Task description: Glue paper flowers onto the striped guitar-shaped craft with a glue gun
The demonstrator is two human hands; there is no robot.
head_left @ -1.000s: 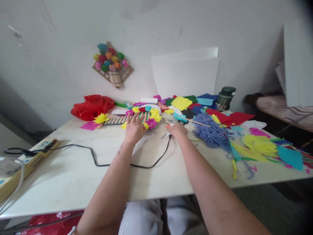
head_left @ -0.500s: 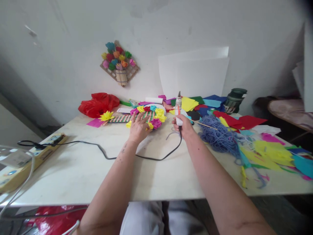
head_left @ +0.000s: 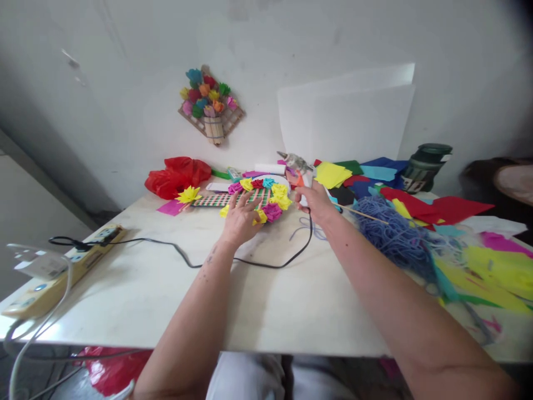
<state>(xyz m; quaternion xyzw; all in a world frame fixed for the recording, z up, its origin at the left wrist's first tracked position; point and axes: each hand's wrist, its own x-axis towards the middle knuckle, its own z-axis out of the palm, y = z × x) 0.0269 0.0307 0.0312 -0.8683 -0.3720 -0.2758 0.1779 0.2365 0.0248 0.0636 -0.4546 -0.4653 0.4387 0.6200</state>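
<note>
My right hand (head_left: 318,201) is wrapped round the handle of a white hot glue gun (head_left: 307,180), whose nozzle points left above the table. A black cord hangs from the handle. My left hand (head_left: 241,221) lies with fingers spread over a checkered woven panel (head_left: 210,200) and the near side of a ring of paper flowers. Yellow flowers (head_left: 280,195), a magenta flower (head_left: 272,212) and a red flower (head_left: 257,183) show around that hand. On the panel's left end is a pointed yellow flower (head_left: 189,195).
Blue yarn (head_left: 375,228), a thin stick (head_left: 362,213) and coloured paper sheets (head_left: 437,208) lie right. A dark jar (head_left: 427,168) stands behind. Left are a red plastic bag (head_left: 179,175) and a power strip (head_left: 70,278); the cord (head_left: 266,266) crosses the table. A flower basket decoration (head_left: 214,129) hangs on the wall.
My right hand has turned the glue gun, so its nozzle has swung from pointing up and away to pointing left toward the flowers. My left hand stays on the panel. The view has shifted slightly.
</note>
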